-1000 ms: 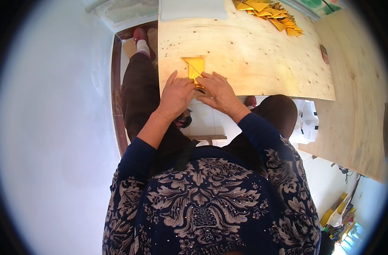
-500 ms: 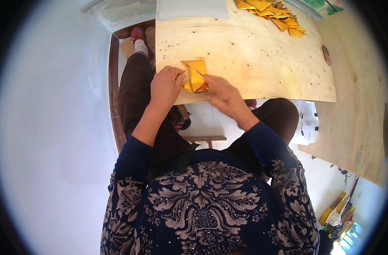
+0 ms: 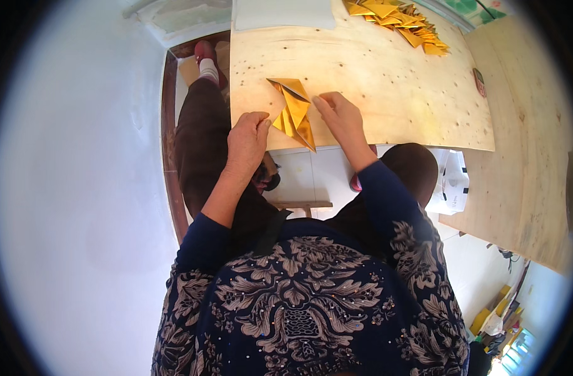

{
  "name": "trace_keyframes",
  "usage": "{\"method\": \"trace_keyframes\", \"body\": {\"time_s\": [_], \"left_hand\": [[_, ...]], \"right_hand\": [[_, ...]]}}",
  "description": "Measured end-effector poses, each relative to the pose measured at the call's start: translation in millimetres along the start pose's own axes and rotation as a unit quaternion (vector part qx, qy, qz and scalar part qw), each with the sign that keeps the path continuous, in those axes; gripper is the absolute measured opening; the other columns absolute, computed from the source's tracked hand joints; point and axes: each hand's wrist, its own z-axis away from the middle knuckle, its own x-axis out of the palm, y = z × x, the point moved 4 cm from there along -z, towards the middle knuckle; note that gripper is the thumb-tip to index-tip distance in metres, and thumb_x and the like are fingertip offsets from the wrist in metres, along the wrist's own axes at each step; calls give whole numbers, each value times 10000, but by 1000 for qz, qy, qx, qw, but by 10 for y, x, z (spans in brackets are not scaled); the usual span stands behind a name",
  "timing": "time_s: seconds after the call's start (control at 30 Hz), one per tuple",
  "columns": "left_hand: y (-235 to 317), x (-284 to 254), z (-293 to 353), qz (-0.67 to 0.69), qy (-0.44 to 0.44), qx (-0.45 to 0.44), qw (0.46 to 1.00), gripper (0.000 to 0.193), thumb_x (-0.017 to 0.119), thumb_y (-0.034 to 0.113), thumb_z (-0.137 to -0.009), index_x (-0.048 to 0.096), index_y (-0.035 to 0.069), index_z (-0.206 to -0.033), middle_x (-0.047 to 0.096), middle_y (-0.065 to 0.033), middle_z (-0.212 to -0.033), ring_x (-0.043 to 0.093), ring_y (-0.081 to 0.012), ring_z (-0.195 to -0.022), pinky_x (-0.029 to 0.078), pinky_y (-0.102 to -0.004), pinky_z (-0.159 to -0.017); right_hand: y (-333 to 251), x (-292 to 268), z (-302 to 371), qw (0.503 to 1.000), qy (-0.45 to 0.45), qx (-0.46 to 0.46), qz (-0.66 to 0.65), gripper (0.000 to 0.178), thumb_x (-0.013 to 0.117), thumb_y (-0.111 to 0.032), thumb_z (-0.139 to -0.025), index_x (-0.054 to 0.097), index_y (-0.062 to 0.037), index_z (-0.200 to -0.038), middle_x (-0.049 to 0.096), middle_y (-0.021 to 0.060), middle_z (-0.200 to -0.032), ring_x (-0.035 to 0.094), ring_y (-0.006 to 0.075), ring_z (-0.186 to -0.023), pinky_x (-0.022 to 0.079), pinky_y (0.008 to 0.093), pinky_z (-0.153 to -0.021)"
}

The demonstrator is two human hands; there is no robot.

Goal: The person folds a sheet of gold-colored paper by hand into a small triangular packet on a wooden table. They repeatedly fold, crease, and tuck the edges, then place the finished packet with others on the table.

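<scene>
A partly folded sheet of gold foil paper lies on the pale wooden table close to its front edge, with one pointed corner jutting over that edge. Its upper flap is angled and a dark slit shows under the fold. At the paper's left corner is my left hand, fingers curled in and thumb against them; whether they pinch anything is hidden. My right hand hovers by the upper right edge of the paper, its thumb and fingers loosely bent and slightly apart, with nothing visible in them.
Several folded gold paper pieces are heaped at the far right of the table. A pale grey sheet lies at the far left. A small red and dark device sits near the right edge. A white bag stands below, beside another wooden board.
The gold paper has spread out into a longer, angled shape, its lower point now past the table edge. My right hand has moved up and right off it; my left hand has shifted slightly down.
</scene>
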Motion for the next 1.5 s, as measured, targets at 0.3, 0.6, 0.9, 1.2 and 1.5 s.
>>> {"method": "trace_keyframes", "body": {"time_s": [0.3,0.6,0.9,1.2,1.5], "left_hand": [[312,111,-72,-192,31,200,960,254,631,164,-842,674,87,-1080,645,-97,-1117,591,-281,-1031,454,-399,-879],[197,291,79,-241,-51,191,950,263,648,166,-807,681,125,-1064,629,-30,-1168,556,-225,-1112,393,-389,-944],[163,290,87,-215,-31,198,956,245,612,132,-798,657,100,-1036,622,-46,-1160,541,-222,-1122,381,-390,-950],[159,301,88,-221,-38,190,956,285,638,138,-787,652,102,-1069,618,-49,-1206,527,-221,-1160,370,-392,-982],[247,161,56,-204,1,237,950,206,552,118,-833,662,73,-1002,621,-52,-1104,544,-216,-1091,379,-400,-972]], "right_hand": [[-145,399,-146,982,-24,21,186,499,701,-485,-781,665,-50,-1024,724,113,-885,692,285,-876,530,377,-752],[-244,249,-364,970,86,-162,159,162,650,-273,-858,720,-145,-930,675,109,-889,657,309,-822,520,417,-707],[-201,629,-584,988,-113,-93,43,100,707,-217,-784,711,-129,-832,640,93,-836,645,281,-753,507,388,-662],[-251,668,-521,984,-60,-133,101,95,714,-223,-790,696,-144,-842,629,70,-843,639,267,-782,493,389,-656],[-236,708,-285,929,36,-327,170,68,664,-183,-809,683,-152,-867,603,43,-883,579,272,-863,453,392,-723]]}}
